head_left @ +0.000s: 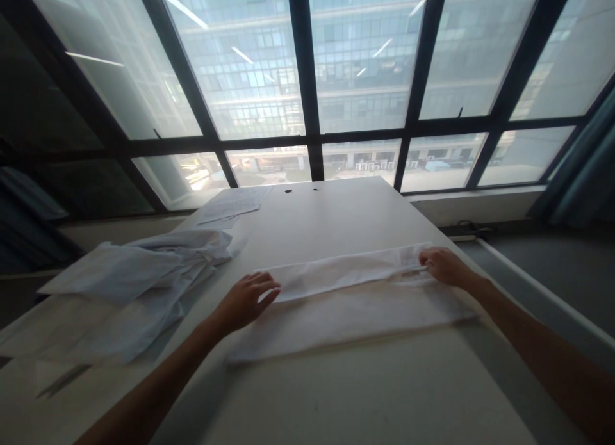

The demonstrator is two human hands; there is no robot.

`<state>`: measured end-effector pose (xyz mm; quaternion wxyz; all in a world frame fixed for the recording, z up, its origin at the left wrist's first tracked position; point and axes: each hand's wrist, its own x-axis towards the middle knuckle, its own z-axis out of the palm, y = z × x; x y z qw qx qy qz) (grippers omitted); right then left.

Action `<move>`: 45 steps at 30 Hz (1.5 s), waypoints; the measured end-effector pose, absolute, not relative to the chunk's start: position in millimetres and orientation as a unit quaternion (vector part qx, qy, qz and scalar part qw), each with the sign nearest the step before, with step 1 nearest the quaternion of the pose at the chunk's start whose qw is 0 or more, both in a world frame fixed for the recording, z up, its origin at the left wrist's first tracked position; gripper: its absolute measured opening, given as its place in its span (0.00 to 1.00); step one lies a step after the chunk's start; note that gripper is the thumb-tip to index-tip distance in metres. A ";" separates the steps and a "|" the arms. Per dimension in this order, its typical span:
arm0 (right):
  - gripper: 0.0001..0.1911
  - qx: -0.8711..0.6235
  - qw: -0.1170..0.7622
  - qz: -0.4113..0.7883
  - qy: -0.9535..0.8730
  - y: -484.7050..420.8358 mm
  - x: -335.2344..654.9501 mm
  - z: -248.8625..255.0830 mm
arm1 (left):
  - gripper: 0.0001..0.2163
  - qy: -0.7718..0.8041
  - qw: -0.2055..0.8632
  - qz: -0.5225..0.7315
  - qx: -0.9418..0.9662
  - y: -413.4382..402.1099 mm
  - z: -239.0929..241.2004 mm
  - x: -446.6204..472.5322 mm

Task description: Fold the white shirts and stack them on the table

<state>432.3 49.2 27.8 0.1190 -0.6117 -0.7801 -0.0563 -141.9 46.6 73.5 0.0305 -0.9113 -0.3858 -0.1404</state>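
Observation:
A long piece of white cloth (346,304) lies across the white table (355,221) in front of me. Its far part is folded over lengthwise into a narrower strip, with the fold's edge running from left to right. My left hand (250,298) rests at the left end of this strip, thumb apart from the other fingers and nothing gripped. At the opposite end, my right hand (444,266) has its fingers curled in on the cloth's corner, where the fabric bunches into small creases. Slight blur softens both hands.
Left of the cloth, a loose heap of white and pale blue fabric (144,272) covers that side. Papers (228,208) lie at the table's far left, near two small dark spots. Large windows (360,61) stand behind, and a curtain (581,169) hangs at right.

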 end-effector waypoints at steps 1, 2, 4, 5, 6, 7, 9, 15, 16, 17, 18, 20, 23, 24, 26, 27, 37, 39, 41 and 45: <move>0.15 -0.622 0.145 -0.055 -0.768 53.9 428.5 30.6 | 0.16 -0.392 0.026 -0.157 -0.906 51.1 75.8 -127.6; 0.17 -0.630 0.175 -0.054 -0.755 59.6 422.0 33.2 | 0.18 -0.395 0.017 -0.169 -0.903 56.9 76.8 -110.3; 0.19 -0.635 0.235 -0.049 -0.734 72.7 399.9 36.8 | 0.20 -0.380 -0.009 -0.175 -0.908 71.9 73.2 -69.3; 0.20 -0.631 0.253 -0.036 -0.732 79.2 384.5 37.3 | 0.21 -0.367 -0.026 -0.170 -0.914 80.2 68.7 -47.4; 0.21 -0.624 0.269 -0.022 -0.733 85.3 367.2 36.6 | 0.23 -0.355 -0.044 -0.160 -0.920 88.2 62.6 -26.1; 0.21 -0.617 0.277 -0.009 -0.737 90.8 348.9 34.8 | 0.24 -0.345 -0.056 -0.146 -0.926 95.4 55.3 -6.5; 0.22 -0.601 0.260 0.024 -0.756 99.4 313.2 28.4 | 0.26 -0.329 -0.069 -0.100 -0.936 105.8 39.5 24.0; 0.29 -0.606 0.118 0.097 -0.780 105.9 245.6 9.2 | 0.28 -0.317 -0.059 -0.046 -0.946 106.5 13.4 45.0; 0.30 -0.605 0.104 0.100 -0.783 105.2 240.3 7.7 | 0.28 -0.320 -0.058 -0.045 -0.945 105.7 12.4 44.5; 0.31 -0.602 0.095 0.101 -0.787 104.4 236.9 6.4 | 0.27 -0.324 -0.059 -0.046 -0.943 105.4 11.6 44.2; 0.31 -0.600 0.087 0.101 -0.789 103.7 235.4 5.1 | 0.27 -0.329 -0.061 -0.048 -0.941 105.9 10.6 44.1; 0.33 -0.607 0.073 0.100 -0.785 102.6 239.3 2.3 | 0.27 -0.337 -0.067 -0.050 -0.938 108.8 7.6 42.4; 0.36 -0.633 0.050 0.100 -0.766 102.6 263.3 -2.2 | 0.30 -0.358 -0.069 -0.045 -0.930 116.4 1.9 25.8; 0.37 -0.644 0.045 0.097 -0.758 102.7 275.1 -3.5 | 0.30 -0.370 -0.065 -0.045 -0.926 119.2 0.2 14.3; 0.37 -0.667 0.038 0.089 -0.739 102.4 300.9 -6.0 | 0.31 -0.403 -0.055 -0.048 -0.913 124.4 -2.4 -18.4; 0.37 -0.681 0.037 0.080 -0.727 101.9 313.6 -7.5 | 0.31 -0.421 -0.049 -0.050 -0.905 126.6 -3.3 -38.3; 0.30 -0.682 0.099 0.025 -0.724 91.1 364.4 -14.0 | 0.29 -0.527 0.002 -0.013 -0.850 130.0 10.4 -147.0; 0.26 -0.631 0.147 0.055 -0.760 85.9 368.3 -7.6 | 0.28 -0.511 0.017 -0.034 -0.859 123.7 19.2 -124.7; 0.22 -0.562 0.203 0.088 -0.797 77.3 372.3 -0.7 | 0.28 -0.465 0.015 -0.072 -0.882 112.5 28.4 -89.5; 0.13 -0.475 0.271 0.115 -0.829 56.1 370.6 7.8 | 0.28 -0.319 -0.054 -0.106 -0.940 84.8 41.4 0.3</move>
